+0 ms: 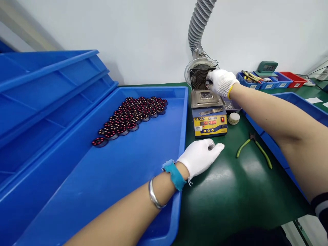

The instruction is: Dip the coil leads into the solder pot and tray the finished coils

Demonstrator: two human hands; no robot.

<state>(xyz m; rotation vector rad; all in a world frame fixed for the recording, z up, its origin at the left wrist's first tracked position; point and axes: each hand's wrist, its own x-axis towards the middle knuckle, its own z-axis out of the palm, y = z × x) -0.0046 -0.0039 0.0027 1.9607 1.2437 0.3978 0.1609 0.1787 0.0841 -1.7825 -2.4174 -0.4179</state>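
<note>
My right hand point(221, 82), in a white knit glove, is raised over the solder pot point(210, 124) with its fingers closed on a small dark part point(208, 84). Most of that part is hidden by the glove. The part is above the pot's square opening with molten-looking grey metal point(206, 95). My left hand point(201, 155), in a white glove, is low over the green table in front of the pot. Its thumb is stretched out, apart from the curled fingers, and I see nothing held there. A scraper-like metal strip point(211, 111) lies on the pot's front ledge.
The blue tray point(186, 136) on the left holds many round black parts point(128, 116) with pink and gold dots. Stacked blue trays point(51, 78) stand beyond it. Green-handled cutters point(253, 138), a round white container point(234, 118) and small bins point(293, 80) are right. An exhaust hose point(201, 24) hangs behind.
</note>
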